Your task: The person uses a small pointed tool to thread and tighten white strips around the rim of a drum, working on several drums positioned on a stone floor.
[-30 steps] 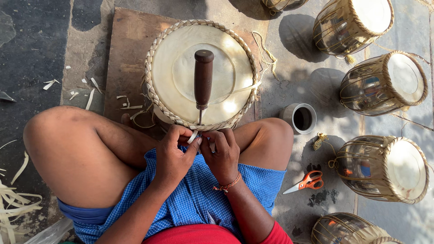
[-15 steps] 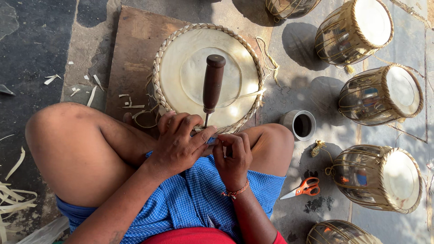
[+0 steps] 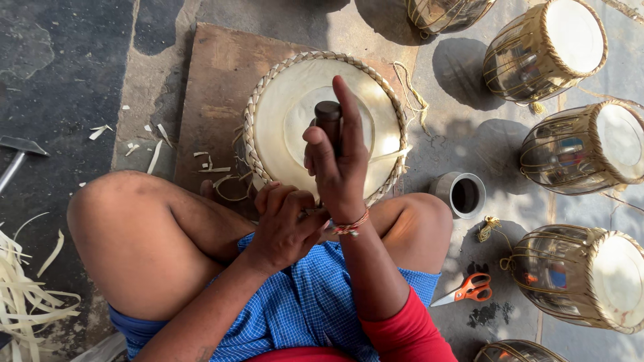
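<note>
I sit cross-legged on the ground with a round drum (image 3: 288, 114), pale skin and braided rim, lying on a wooden board (image 3: 218, 80) in front of my knees. An awl-like tool with a dark wooden handle (image 3: 328, 115) stands upright at the drum's near edge. My right hand (image 3: 339, 161) is raised around the handle, fingers partly spread, index finger pointing up. My left hand (image 3: 285, 224) is curled low at the drum's near rim, pressed against my right wrist; what it grips is hidden.
Several metal-bodied drums (image 3: 547, 50) with laced straps stand at the right. A small metal cup (image 3: 463, 194) and orange-handled scissors (image 3: 469, 289) lie near my right knee. A hammer (image 3: 20, 157) lies at the left edge, pale strips (image 3: 27, 295) at lower left.
My right hand rose from the drum's near rim up to the tool's handle. The tool now stands more upright. My left hand stayed low at the rim.
</note>
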